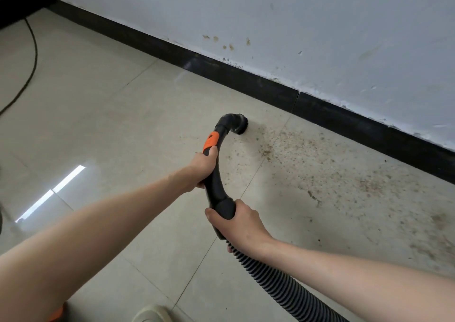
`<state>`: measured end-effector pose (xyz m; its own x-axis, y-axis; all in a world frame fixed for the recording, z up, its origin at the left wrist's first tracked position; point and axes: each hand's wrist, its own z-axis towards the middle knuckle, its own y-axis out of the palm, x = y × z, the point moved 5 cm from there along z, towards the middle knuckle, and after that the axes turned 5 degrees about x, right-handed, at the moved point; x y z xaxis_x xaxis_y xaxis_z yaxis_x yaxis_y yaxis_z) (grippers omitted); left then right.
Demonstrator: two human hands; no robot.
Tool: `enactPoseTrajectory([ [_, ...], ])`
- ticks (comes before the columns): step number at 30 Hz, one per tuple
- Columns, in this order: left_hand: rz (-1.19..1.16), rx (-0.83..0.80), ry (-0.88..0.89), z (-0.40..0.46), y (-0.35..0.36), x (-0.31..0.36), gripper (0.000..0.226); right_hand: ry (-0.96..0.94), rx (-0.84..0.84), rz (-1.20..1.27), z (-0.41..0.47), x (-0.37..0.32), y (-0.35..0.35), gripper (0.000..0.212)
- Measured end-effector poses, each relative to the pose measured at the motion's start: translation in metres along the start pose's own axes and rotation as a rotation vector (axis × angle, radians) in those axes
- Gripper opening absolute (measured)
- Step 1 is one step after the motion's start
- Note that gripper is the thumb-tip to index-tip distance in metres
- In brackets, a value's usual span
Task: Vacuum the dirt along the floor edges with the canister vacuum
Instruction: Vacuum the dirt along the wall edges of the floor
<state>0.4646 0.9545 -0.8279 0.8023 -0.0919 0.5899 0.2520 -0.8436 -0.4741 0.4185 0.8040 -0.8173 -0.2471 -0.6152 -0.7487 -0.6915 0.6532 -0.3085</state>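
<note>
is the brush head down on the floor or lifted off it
Down, as far as the view shows: the brush head sits on the tile floor at the edge of the dirt, no gap visible beneath it.

Bare room, tiled floor [103,114], black skirting [221,70]

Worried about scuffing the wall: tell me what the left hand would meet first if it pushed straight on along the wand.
Going straight on, the left hand would probably carry the brush nozzle into the black baseboard; depth is unclear.

Brush nozzle [240,124] on floor [103,114] near baseboard [270,89]; dirt [327,174] right of nozzle (cable [29,70] far left).
</note>
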Motion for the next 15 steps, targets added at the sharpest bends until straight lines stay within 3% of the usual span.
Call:
enactPoseTrajectory([
  [7, -0.111, 0.162, -0.084, 0.019, -0.045, -0.004, 0.051, -0.112, -0.157, -0.084, 0.038, -0.036, 0.006, 0.035],
  [15, -0.468, 0.446, -0.082, 0.047, -0.136, -0.011, 0.067, -0.087, -0.292, 0.049, 0.089, -0.086, 0.062, 0.065],
])
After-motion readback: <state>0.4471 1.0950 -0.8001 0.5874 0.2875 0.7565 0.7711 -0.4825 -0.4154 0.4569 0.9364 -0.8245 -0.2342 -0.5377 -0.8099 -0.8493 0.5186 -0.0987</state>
